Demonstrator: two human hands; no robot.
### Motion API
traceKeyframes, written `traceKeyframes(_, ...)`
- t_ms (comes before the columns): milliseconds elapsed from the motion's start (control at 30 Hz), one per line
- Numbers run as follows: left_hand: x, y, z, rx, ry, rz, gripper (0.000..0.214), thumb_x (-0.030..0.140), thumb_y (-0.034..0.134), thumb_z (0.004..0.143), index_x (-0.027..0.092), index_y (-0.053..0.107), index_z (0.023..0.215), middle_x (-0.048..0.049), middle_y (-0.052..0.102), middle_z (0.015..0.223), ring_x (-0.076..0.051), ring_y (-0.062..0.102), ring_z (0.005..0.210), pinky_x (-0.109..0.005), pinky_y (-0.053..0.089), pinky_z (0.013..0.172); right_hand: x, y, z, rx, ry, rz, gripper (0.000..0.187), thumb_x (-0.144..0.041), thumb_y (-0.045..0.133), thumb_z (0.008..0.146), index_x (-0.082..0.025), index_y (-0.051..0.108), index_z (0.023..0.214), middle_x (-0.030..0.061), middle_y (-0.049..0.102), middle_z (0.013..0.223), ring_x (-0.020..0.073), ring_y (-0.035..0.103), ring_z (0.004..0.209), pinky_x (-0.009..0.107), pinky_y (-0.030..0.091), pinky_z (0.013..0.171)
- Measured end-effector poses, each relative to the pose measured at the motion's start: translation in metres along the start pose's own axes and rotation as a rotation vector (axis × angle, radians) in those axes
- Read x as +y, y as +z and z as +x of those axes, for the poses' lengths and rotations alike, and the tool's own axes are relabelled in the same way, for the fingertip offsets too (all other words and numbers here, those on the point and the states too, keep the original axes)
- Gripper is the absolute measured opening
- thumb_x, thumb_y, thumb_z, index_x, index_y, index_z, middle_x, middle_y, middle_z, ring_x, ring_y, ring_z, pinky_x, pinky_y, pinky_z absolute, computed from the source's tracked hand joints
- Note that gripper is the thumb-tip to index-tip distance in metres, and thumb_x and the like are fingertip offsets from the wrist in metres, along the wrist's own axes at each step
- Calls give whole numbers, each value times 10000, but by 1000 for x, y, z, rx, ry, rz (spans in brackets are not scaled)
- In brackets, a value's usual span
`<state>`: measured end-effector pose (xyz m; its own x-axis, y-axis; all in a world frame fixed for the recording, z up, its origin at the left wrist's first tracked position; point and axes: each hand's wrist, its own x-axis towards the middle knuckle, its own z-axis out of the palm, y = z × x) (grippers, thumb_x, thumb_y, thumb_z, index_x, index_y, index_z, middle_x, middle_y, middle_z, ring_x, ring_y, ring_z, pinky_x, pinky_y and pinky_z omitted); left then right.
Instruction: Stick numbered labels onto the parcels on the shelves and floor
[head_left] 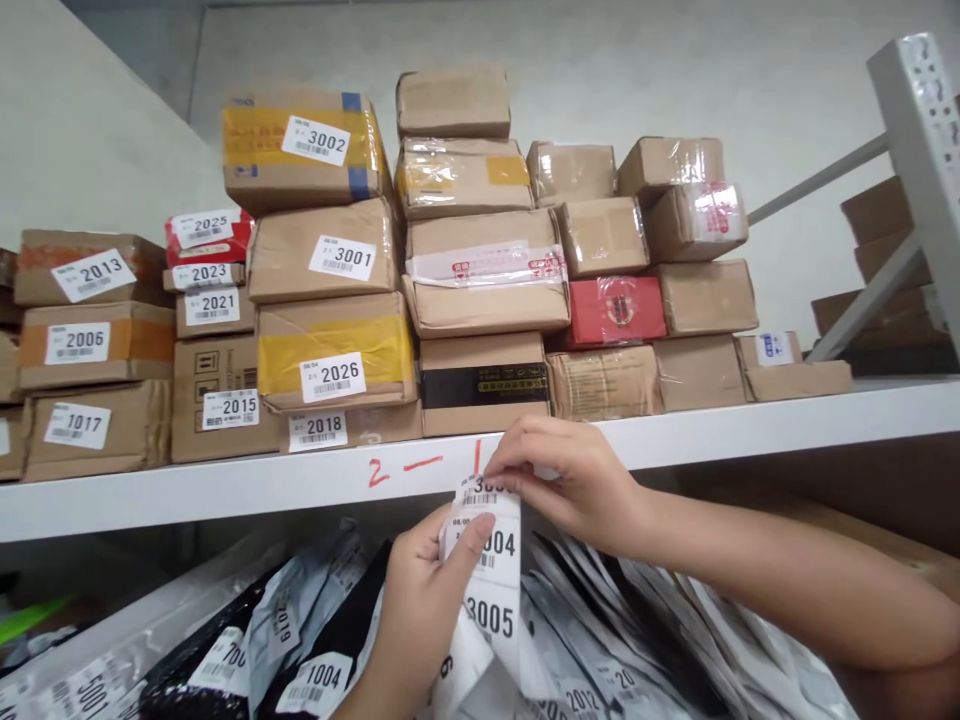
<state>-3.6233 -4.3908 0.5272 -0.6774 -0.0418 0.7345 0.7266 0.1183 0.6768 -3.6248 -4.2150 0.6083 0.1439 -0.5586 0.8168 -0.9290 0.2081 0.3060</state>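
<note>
A strip of printed number labels [499, 590] hangs in front of the shelf edge, with 3005 and part of 3004 readable. My left hand [424, 590] grips the strip, its thumb pressed over the 3004 label. At the top of the strip, my right hand [570, 480] pinches the uppermost label [480, 492], whose number is partly covered by the fingers. Just above the hands sits a carton with a black band [484, 385]. Left of it, cartons carry labels, among them 3002 [316, 141], 3001 [343, 258] and 2026 [332, 377].
A white shelf [225, 498] marked 2-1 in red holds several stacked cartons, including a red box [617, 309]. Below stand several bagged parcels, one labelled 1004 [313, 682]. A metal upright [919, 160] with slanted braces rises at the right.
</note>
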Motion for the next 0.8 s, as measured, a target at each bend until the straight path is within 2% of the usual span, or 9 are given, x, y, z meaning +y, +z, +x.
traceKeyframes(133, 0, -7, -10, -23, -33, 19, 399, 507, 608, 835, 140, 602, 678, -2, 547, 613, -110, 416, 578, -199, 344, 526, -4, -3, 7, 10, 13, 18, 111, -105, 589, 890, -133, 693, 915, 69, 676, 822, 134, 617, 770, 256, 514, 704)
traceKeyframes(267, 9, -11, -20, 8, -57, 51, 488, 537, 569, 854, 159, 445, 572, 19, 403, 552, -98, 314, 557, -209, 274, 500, -7, -7, 14, 18, 138, 56, 67, -191, 635, 884, -181, 701, 892, 41, 691, 821, 134, 612, 745, 263, 500, 677)
traceKeyframes(367, 19, -13, -22, 11, -60, 35, 496, 558, 563, 849, 163, 448, 573, 16, 406, 547, -101, 310, 548, -213, 264, 489, -9, -8, 19, 36, 232, 75, 66, -218, 648, 879, -183, 704, 880, 37, 693, 831, 133, 614, 738, 259, 486, 649)
traceKeyframes(500, 26, -18, -23, -8, -95, 6, 484, 557, 588, 835, 158, 480, 584, 18, 425, 536, -98, 321, 528, -210, 252, 477, -12, -11, 23, 50, 212, 57, 66, -208, 643, 878, -178, 701, 877, 33, 683, 824, 132, 609, 744, 261, 478, 653)
traceKeyframes(600, 23, -25, -25, -33, -80, 64, 506, 559, 579, 841, 164, 426, 564, 22, 380, 540, -98, 303, 537, -216, 233, 485, -9, -21, 27, 174, 184, -10, 77, -217, 622, 889, -182, 689, 876, 42, 678, 833, 143, 610, 754, 273, 482, 668)
traceKeyframes(667, 18, -29, -26, -43, -58, 129, 525, 563, 553, 856, 167, 393, 551, 25, 339, 540, -99, 286, 544, -222, 226, 493, -2, -31, 33, 309, 217, -43, 79, -234, 615, 890, -176, 670, 886, 52, 677, 847, 151, 617, 762, 274, 488, 667)
traceKeyframes(700, 16, -30, -26, -41, -43, 155, 523, 562, 545, 863, 166, 401, 552, 25, 336, 540, -100, 290, 547, -223, 232, 497, 3, -35, 36, 323, 244, -56, 84, -242, 614, 889, -172, 662, 893, 54, 676, 845, 153, 620, 755, 271, 487, 658)
traceKeyframes(733, 15, -31, -25, -37, -27, 171, 502, 556, 541, 868, 164, 437, 571, 23, 359, 544, -104, 312, 551, -221, 248, 503, 8, -38, 40, 286, 268, -78, 87, -245, 615, 886, -169, 657, 895, 53, 674, 835, 152, 618, 743, 266, 482, 647)
traceKeyframes(800, 14, -31, -22, -24, 10, 178, 429, 546, 545, 871, 165, 541, 674, 17, 449, 571, -117, 385, 569, -215, 294, 521, 18, -37, 46, 124, 268, -197, 80, -226, 612, 878, -160, 655, 883, 50, 660, 818, 146, 599, 718, 260, 462, 641)
